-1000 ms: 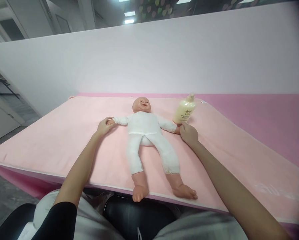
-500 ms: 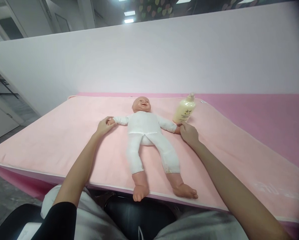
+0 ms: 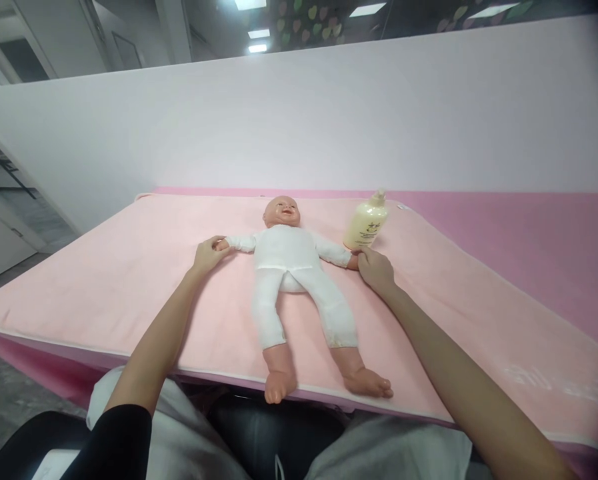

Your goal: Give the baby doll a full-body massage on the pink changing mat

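Two bare hands reached out over a pale pink padded mat [image 3: 103,287] that covered the desk, one to each side of a plastic baby doll in a white cloth suit [image 3: 293,267]. On the left, the left hand [image 3: 207,255] lay on the mat about midway between its near and far edges, with its fingers curled loosely around the doll's small pink hand at the end of the outstretched sleeve; how firm the hold was I could not tell. The doll lay on its back in the middle of the mat, head toward the far edge, arms spread wide to either side, legs parted. Its bare feet reached the near edge, and the toes of one hung just over the white piping there. On the right, the right hand [image 3: 376,270] rested palm down with its fingertips closed on the doll's other hand, thumb and forefinger meeting around it. Just beyond that hand, near the far right corner of the mat, a cream-yellow plastic pump bottle [image 3: 366,227] stood upright, its base just beside the fingertips; whether they touched it I could not tell. A plain white partition wall [image 3: 329,113] rose behind the far edge.
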A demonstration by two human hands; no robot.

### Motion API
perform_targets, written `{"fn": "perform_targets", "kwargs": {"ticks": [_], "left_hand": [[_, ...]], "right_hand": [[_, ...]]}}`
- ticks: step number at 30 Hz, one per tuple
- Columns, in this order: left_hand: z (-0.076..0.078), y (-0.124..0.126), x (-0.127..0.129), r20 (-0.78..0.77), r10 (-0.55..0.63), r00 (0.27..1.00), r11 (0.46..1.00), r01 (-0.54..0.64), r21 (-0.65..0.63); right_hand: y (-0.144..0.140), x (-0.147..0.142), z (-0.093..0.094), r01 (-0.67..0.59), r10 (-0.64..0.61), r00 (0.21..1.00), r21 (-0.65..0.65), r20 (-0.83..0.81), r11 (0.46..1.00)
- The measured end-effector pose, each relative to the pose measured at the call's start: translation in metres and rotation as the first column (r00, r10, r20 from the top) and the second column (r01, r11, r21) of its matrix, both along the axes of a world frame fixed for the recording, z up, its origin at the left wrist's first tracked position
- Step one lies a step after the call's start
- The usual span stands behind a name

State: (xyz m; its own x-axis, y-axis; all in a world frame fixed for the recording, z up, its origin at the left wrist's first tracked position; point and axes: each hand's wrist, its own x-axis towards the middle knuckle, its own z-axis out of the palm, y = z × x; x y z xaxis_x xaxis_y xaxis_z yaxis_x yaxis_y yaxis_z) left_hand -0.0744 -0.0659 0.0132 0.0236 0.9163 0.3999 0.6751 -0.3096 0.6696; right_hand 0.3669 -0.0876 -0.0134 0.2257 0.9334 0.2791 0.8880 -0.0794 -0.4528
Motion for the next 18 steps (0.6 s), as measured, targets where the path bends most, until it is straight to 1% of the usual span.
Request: {"fn": "perform_targets", "kwargs": {"ticks": [5, 10, 12, 18], "left_hand": [[-0.0001, -0.0005, -0.0002, -0.009, 0.008, 1.000, 1.000, -0.008, -0.015], [0.0030, -0.0055, 0.0020, -0.022, -0.025, 0.999, 0.999, 0.025, -0.023], [0.0045, -0.0075, 0.0030, -0.037, -0.020, 0.999, 0.999, 0.019, -0.028], [0.0046, -0.0076, 0.0028, -0.012, -0.022, 1.000, 0.999, 0.022, -0.024]], "right_hand": [[-0.0008, -0.0010, 0.0015, 0.001, -0.001, 1.000, 0.003, 0.002, 1.000], [-0.0007, -0.0006, 0.0009, -0.013, 0.013, 1.000, 0.020, 0.008, 1.000], [-0.0010, -0.0005, 0.0010, -0.010, 0.010, 1.000, 0.012, 0.012, 1.000], [-0.0017, -0.0008, 0.0020, -0.009, 0.009, 1.000, 0.005, 0.014, 1.000]]}}
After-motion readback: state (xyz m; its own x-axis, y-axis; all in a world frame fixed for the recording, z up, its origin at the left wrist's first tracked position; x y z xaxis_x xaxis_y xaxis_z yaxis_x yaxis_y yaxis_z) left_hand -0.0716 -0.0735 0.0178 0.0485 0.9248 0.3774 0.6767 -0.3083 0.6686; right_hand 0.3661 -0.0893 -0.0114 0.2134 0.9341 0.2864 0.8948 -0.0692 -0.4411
